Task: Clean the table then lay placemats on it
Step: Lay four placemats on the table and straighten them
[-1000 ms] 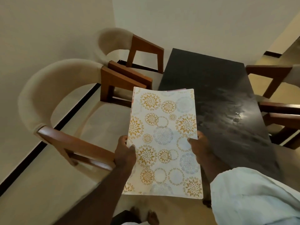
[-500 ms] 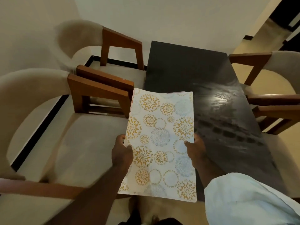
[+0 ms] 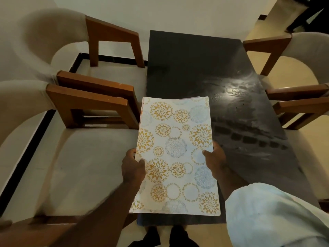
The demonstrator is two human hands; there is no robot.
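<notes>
Head view: a person's left hand [image 3: 133,168] and right hand [image 3: 214,160] are closing their grip on opposite edges of a floral placemat stack [image 3: 176,155], hovering over the dark worktop's [image 3: 192,65] near end. Wiping is looking done, streaks glistening; no mat is lying down yet. Cream armchairs [image 3: 85,107] are flanking both sides.

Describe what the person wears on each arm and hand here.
The right arm's pale, loose cloth sleeve ends well short of the wrist. The left forearm shows no sleeve in view. The left hand and right hand are bare: no gloves, rings or watch visible.
</notes>
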